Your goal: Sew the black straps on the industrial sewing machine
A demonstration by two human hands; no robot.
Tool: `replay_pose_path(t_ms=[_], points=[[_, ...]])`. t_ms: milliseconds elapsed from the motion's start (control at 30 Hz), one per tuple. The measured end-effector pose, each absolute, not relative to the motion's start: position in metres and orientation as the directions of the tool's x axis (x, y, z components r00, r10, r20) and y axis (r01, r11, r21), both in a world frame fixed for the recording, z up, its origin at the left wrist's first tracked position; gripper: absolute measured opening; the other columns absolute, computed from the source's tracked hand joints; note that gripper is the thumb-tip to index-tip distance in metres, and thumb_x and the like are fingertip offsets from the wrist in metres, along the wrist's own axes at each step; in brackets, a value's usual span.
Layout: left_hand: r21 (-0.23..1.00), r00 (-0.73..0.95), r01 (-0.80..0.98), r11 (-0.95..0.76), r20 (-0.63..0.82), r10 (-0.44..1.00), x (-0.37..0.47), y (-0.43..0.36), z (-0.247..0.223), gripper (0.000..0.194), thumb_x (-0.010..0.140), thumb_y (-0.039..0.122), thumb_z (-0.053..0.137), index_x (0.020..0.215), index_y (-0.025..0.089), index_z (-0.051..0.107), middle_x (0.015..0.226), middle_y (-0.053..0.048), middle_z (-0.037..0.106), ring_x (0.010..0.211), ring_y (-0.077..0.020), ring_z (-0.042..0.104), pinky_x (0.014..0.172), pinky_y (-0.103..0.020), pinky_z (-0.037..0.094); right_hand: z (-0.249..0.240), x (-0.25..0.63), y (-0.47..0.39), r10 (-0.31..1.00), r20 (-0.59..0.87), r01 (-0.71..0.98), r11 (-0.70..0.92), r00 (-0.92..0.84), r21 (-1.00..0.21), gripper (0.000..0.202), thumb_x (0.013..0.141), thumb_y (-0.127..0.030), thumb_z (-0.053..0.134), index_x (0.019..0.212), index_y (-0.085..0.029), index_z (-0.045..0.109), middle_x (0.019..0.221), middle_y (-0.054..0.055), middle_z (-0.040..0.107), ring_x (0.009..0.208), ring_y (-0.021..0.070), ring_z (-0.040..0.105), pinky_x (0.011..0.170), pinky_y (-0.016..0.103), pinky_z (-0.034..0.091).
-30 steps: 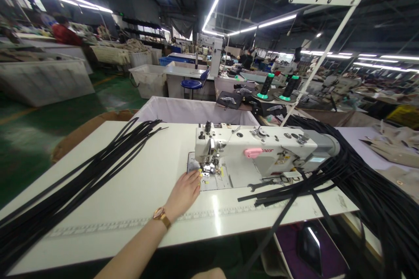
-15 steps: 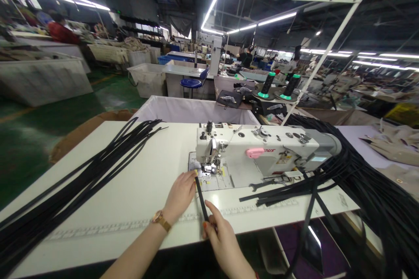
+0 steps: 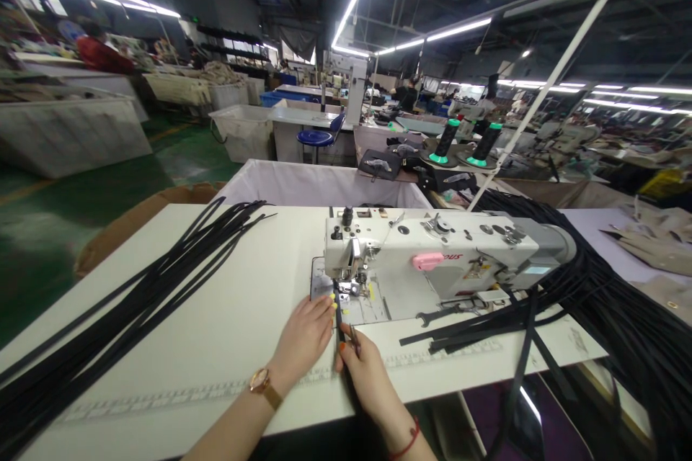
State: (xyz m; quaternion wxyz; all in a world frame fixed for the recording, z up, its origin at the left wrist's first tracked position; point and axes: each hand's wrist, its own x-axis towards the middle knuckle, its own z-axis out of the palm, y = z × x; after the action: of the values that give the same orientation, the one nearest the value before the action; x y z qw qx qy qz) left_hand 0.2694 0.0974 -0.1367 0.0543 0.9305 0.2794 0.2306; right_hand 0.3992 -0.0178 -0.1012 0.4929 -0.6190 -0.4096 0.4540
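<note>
A narrow black strap (image 3: 339, 318) runs from under the presser foot of a white sewing machine (image 3: 389, 248) toward the table's front edge. My left hand (image 3: 305, 328) is just in front of the foot, fingers pressed together, with the fingertips against the strap's left side. Closer to me, my right hand (image 3: 363, 364) pinches the strap between thumb and fingers. A small dark metal tool (image 3: 355, 338), too small to name, also shows in that hand. The strap's lower part is partly hidden by the right hand.
Bundles of black straps lie on the left of the white table (image 3: 254, 288) and right of the machine. A wrench (image 3: 437, 314) rests beside several strap ends (image 3: 448, 335). A ruler tape (image 3: 189, 390) runs along the front. Behind stand a lined bin (image 3: 318, 184) and thread cones (image 3: 446, 142).
The strap's end has moved forward under the presser foot. My right hand has moved forward, closer to my left hand. My left hand has shifted slightly right, and the view has shifted a little.
</note>
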Motion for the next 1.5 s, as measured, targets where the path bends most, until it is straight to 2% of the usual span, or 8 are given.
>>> replay_pose_path(t_ms=[167,400,667,867,1033,1300,1500], points=[[0.236,0.73,0.511,-0.827,0.389,0.562,0.27,0.098,-0.133,0.034,0.095,0.02,0.043,0.124,0.018,0.061,0.136,-0.009,0.058,0.128,-0.029,0.05,0.108,-0.054,0.038,-0.099,0.398,-0.01,0.964,-0.133,0.074,-0.154,0.232,-0.985,0.019,0.088,-0.023,0.045,0.098,-0.015,0.059,0.062,-0.003,0.057,0.06,0.0148,0.052,0.063,0.026,0.041],[0.259,0.733,0.497,-0.828,0.385,0.56,0.269,0.099,-0.134,0.035,0.094,0.018,0.044,0.125,0.018,0.06,0.137,-0.008,0.057,0.129,-0.028,0.049,0.108,-0.053,0.039,-0.103,0.399,-0.012,0.962,-0.139,0.075,-0.161,0.236,-0.984,0.017,0.087,-0.021,0.045,0.094,-0.015,0.059,0.062,-0.003,0.058,0.059,0.0138,0.051,0.061,0.026,0.039],[0.252,0.742,0.501,-0.828,0.368,0.561,0.269,0.1,-0.135,0.037,0.093,0.016,0.044,0.126,0.017,0.06,0.138,-0.009,0.056,0.13,-0.0277,0.048,0.108,-0.052,0.039,-0.104,0.399,-0.013,0.959,-0.162,0.071,-0.183,0.234,-0.981,0.019,0.087,-0.02,0.045,0.098,-0.014,0.059,0.06,-0.003,0.058,0.059,0.0137,0.05,0.062,0.027,0.039],[0.252,0.75,0.504,-0.826,0.346,0.563,0.269,0.101,-0.136,0.037,0.093,0.016,0.044,0.126,0.017,0.06,0.14,-0.009,0.054,0.132,-0.0276,0.046,0.11,-0.053,0.037,-0.105,0.399,-0.013,0.956,-0.151,0.074,-0.175,0.253,-0.982,0.033,0.087,-0.02,0.045,0.117,-0.011,0.058,0.062,-0.003,0.059,0.061,0.0151,0.051,0.063,0.028,0.04],[0.262,0.75,0.507,-0.821,0.337,0.57,0.27,0.1,-0.132,0.037,0.092,0.015,0.043,0.125,0.017,0.06,0.14,-0.009,0.054,0.132,-0.0276,0.046,0.11,-0.053,0.037,-0.104,0.399,-0.014,0.955,-0.159,0.065,-0.181,0.252,-0.981,0.039,0.087,-0.019,0.045,0.123,-0.009,0.056,0.063,-0.002,0.062,0.063,0.0162,0.054,0.065,0.028,0.041],[0.277,0.74,0.514,-0.812,0.335,0.583,0.271,0.099,-0.129,0.038,0.093,0.017,0.043,0.128,0.016,0.057,0.141,-0.01,0.053,0.132,-0.0277,0.046,0.11,-0.053,0.036,-0.102,0.399,-0.021,0.946,-0.172,0.054,-0.194,0.273,-0.98,0.041,0.089,-0.024,0.046,0.126,-0.008,0.054,0.062,0.0,0.066,0.069,0.019,0.061,0.078,0.032,0.045],[0.28,0.732,0.521,-0.807,0.34,0.59,0.273,0.098,-0.134,0.039,0.093,0.017,0.044,0.13,0.016,0.055,0.141,-0.01,0.053,0.133,-0.028,0.045,0.111,-0.053,0.035,-0.1,0.4,-0.028,0.948,-0.186,0.042,-0.203,0.257,-0.978,0.042,0.091,-0.027,0.045,0.127,-0.007,0.052,0.058,-0.002,0.064,0.062,0.0176,0.06,0.071,0.03,0.044]])
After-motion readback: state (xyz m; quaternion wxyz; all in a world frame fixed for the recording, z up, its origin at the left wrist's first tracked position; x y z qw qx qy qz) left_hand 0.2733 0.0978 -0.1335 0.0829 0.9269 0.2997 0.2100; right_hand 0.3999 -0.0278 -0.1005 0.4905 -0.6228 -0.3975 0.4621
